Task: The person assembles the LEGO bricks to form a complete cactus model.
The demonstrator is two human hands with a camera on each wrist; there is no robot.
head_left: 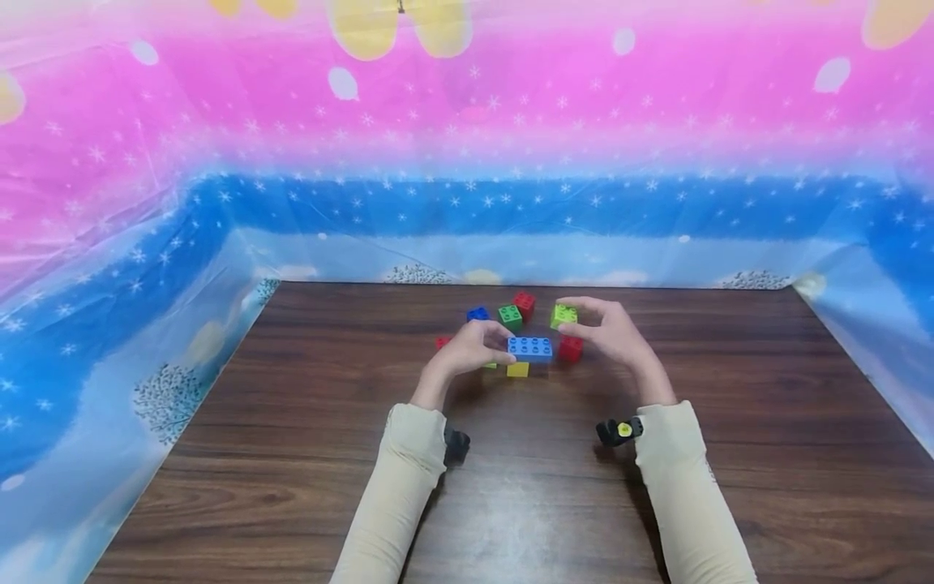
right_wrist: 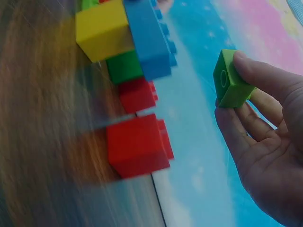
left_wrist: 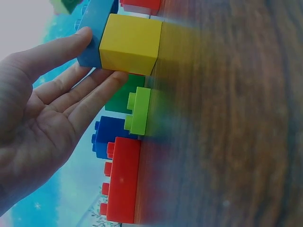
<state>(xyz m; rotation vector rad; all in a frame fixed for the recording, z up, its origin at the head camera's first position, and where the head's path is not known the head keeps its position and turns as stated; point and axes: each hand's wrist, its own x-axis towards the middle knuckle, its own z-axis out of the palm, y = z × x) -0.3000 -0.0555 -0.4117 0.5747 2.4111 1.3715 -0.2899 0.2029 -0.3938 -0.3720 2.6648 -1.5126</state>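
Observation:
My left hand (head_left: 473,347) pinches the left end of a long light blue brick (head_left: 529,349), thumb on the near side and fingers behind. This brick lies across the top of a yellow brick (head_left: 518,370) that stands on the table; in the left wrist view the yellow brick (left_wrist: 130,45) sits flush against its underside. To the right, my right hand (head_left: 614,331) holds a small lime green brick (head_left: 563,315) in the air between thumb and fingers. The right wrist view shows the lime green brick (right_wrist: 232,80) tilted, apart from the other bricks.
Behind the blue brick stand a green brick (head_left: 510,317), a red brick (head_left: 523,306) and a dark blue brick (head_left: 477,313). Another red brick (head_left: 571,349) is below my right hand. A long red brick (left_wrist: 124,179) and a thin lime brick (left_wrist: 141,111) lie near my left hand.

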